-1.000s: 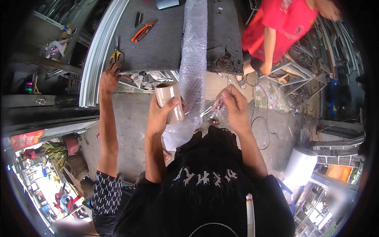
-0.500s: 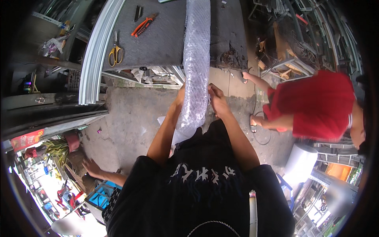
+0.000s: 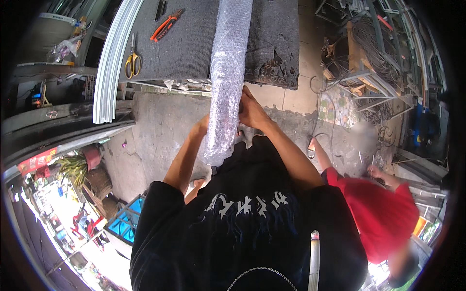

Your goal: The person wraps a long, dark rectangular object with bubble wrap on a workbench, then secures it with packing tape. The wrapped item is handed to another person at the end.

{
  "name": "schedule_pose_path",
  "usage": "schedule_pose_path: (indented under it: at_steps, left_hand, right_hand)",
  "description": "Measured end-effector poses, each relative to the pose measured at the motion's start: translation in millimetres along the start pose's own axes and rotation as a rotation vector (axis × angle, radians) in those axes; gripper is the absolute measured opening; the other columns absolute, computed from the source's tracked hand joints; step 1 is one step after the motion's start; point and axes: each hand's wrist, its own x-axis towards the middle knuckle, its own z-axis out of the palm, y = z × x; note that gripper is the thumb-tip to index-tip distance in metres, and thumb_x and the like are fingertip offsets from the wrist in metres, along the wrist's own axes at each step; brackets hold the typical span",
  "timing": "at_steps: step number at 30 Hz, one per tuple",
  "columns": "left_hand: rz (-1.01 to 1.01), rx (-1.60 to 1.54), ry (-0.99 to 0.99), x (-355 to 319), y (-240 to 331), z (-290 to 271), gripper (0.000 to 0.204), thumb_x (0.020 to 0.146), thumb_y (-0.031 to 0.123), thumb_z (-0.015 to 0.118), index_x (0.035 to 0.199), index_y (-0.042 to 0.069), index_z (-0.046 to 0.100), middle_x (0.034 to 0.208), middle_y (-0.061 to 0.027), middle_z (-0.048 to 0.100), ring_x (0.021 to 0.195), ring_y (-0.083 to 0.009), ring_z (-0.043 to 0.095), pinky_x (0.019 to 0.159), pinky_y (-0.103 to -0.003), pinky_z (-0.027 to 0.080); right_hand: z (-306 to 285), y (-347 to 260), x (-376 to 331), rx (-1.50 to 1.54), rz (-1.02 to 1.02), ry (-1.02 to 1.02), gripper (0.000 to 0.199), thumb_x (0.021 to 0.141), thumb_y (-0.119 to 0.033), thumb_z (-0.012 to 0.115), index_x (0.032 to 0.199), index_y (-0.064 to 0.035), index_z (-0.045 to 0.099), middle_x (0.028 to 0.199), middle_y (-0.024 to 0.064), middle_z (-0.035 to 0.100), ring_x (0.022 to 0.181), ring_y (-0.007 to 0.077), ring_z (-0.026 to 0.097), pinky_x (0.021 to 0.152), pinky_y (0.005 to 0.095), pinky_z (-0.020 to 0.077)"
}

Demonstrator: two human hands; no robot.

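A long bundle wrapped in clear bubble wrap [image 3: 228,68] lies over the padded dark table [image 3: 184,58], and its near end juts past the edge toward my body. My right hand [image 3: 252,111] grips its right side below the table edge, fingers curled in under it. On the opposite side my left hand [image 3: 202,125] holds the bundle too; its fingers are hidden behind the wrap. Left of the bundle on the table are pliers with orange-and-black handles [image 3: 166,26] and scissors with yellow handles [image 3: 133,63].
Long pale metal profiles [image 3: 114,63] overhang the table's left edge. A person in red [image 3: 376,213] is close at my right. Metal stock and wood scraps [image 3: 359,53] fill the right side. A potted plant [image 3: 73,169] stands left. A lit cigarette [image 3: 314,262] shows low in view.
The bundle's near end looks more compact, with less loose wrap. The person in red has moved nearer on my right and bent down. Another person's hand at lower left has gone from view.
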Motion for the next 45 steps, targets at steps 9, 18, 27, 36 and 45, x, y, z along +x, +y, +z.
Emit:
schedule_pose_path:
  at_steps: [9, 18, 27, 36, 45]
  left_hand:
    - [-0.071, 0.763, 0.776, -31.9, 136.7, 124.9, 0.082, 0.094, 0.044, 0.082, 0.149, -0.005, 0.045, 0.125, -0.0370, 0.069, 0.114, -0.0511, 0.071, 0.097, -0.054, 0.057]
    - [-0.119, 0.836, 0.859, -24.6, 144.9, 137.0, 0.086, 0.081, 0.036, 0.092, 0.145, 0.001, 0.046, 0.134, -0.0326, 0.066, 0.118, -0.0512, 0.068, 0.097, -0.055, 0.057]
    - [0.260, 1.243, 0.771, -31.0, 137.4, 148.2, 0.032, 0.091, 0.007, 0.060, 0.118, 0.013, 0.076, 0.141, -0.0151, 0.058, 0.131, -0.0374, 0.052, 0.110, -0.049, 0.040]
    - [0.280, 1.495, 0.392, -27.0, 145.9, 138.3, 0.041, 0.081, 0.015, 0.076, 0.122, 0.009, 0.078, 0.140, -0.0139, 0.054, 0.136, -0.0341, 0.048, 0.114, -0.059, 0.033]
    - [0.171, -0.215, 0.261, -53.5, 169.8, 65.0, 0.082, 0.108, 0.061, 0.052, 0.163, 0.000, 0.043, 0.154, -0.0169, 0.056, 0.138, -0.0284, 0.057, 0.111, -0.043, 0.048]
  right_hand:
    - [-24.4, 17.4, 13.8, 0.302, 0.038, -0.301, 0.080, 0.077, -0.014, 0.091, 0.149, -0.0060, 0.057, 0.131, 0.0182, 0.073, 0.117, 0.0347, 0.072, 0.105, 0.0448, 0.0571]
    - [-122.3, -33.5, -28.9, 0.500, -0.001, -0.216, 0.074, 0.072, -0.027, 0.103, 0.129, -0.0069, 0.060, 0.125, 0.0040, 0.065, 0.117, 0.0197, 0.067, 0.095, 0.0359, 0.0579]
    - [-106.0, -57.4, 2.2, 0.640, -0.080, -0.313, 0.078, 0.072, -0.047, 0.102, 0.128, -0.0081, 0.066, 0.115, 0.0032, 0.069, 0.109, 0.0164, 0.067, 0.098, 0.0346, 0.0555]
    - [-116.9, 1.0, -82.9, 1.083, -0.239, -0.148, 0.053, 0.095, -0.033, 0.080, 0.132, 0.0046, 0.073, 0.167, 0.0305, 0.039, 0.157, 0.0404, 0.034, 0.125, 0.0529, 0.0312]
    - [-72.4, -107.8, 19.9, 0.620, -0.310, -0.255, 0.035, 0.096, -0.017, 0.082, 0.126, -0.0001, 0.073, 0.146, 0.0125, 0.070, 0.130, 0.0271, 0.066, 0.110, 0.0423, 0.0539]
